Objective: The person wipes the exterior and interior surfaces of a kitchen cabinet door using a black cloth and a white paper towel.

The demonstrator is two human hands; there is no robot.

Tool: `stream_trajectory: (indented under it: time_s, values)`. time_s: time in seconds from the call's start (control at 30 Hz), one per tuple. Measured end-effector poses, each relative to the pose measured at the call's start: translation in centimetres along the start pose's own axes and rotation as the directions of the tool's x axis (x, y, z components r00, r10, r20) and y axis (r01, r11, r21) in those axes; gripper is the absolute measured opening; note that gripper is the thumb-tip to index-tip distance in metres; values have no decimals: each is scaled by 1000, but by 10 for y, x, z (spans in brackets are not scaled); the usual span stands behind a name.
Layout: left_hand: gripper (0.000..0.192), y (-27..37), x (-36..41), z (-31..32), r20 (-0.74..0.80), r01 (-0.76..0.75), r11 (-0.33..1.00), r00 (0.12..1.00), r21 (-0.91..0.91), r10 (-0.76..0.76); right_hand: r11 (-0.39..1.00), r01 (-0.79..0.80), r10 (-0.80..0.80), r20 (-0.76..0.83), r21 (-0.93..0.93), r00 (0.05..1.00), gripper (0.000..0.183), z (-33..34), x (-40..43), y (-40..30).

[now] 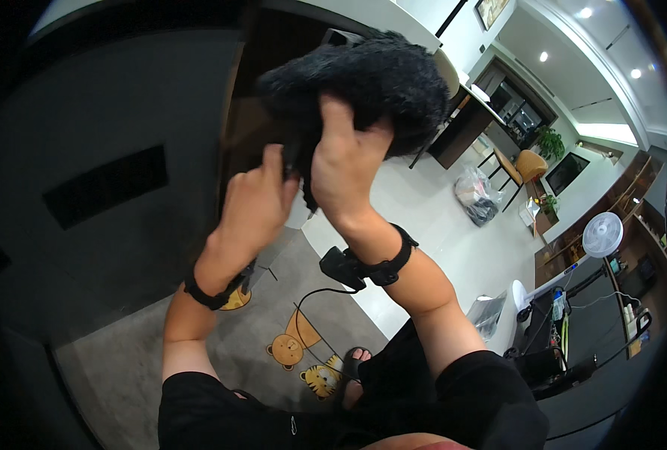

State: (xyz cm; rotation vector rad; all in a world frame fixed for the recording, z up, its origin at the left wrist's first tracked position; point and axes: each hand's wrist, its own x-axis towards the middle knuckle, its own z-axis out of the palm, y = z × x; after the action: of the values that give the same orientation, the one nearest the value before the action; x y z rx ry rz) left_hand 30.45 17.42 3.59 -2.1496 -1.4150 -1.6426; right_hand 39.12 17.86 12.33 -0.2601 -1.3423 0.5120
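A black furry article (378, 73), perhaps a bag or a hat, is held up in front of me at the top of the view. My right hand (344, 160) grips its lower side, with the fingers partly sunk in the fur. My left hand (257, 199) is just left of it, thumb and forefinger at a dark, narrow part that hangs below the fur. Blur hides whether those fingers pinch that part. Black straps circle both wrists, and the right one carries a small black device (342, 267) with a cable.
A large dark panel (114, 129) stands close on the left. Underfoot lies a grey mat (254, 349) with cartoon animals. Farther right are a filled plastic bag (478, 194), a tan chair (530, 165), a white fan (602, 234) and a dark wheeled object (536, 368).
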Motion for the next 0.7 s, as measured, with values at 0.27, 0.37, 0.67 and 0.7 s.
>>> stream_trajectory:
  time_s: [0.27, 0.37, 0.67, 0.7]
  values:
    - [27, -34, 15, -13, -5, 104, 985, 994, -139, -106, 900, -430, 401, 259, 66, 879, 30, -103, -20, 18]
    - [30, -34, 14, -14, 66, 182, 964, 983, -195, -172, 652, -741, 709, 218, 159, 671, 42, -147, -4, 42]
    - [30, -41, 14, -13, 55, 137, 974, 990, -182, -129, 801, -592, 597, 50, -82, 801, 29, -219, 51, 72]
    - [29, -43, 13, -12, -2, 66, 984, 998, -165, -68, 825, -547, 553, 0, -142, 833, 23, -217, 63, 75]
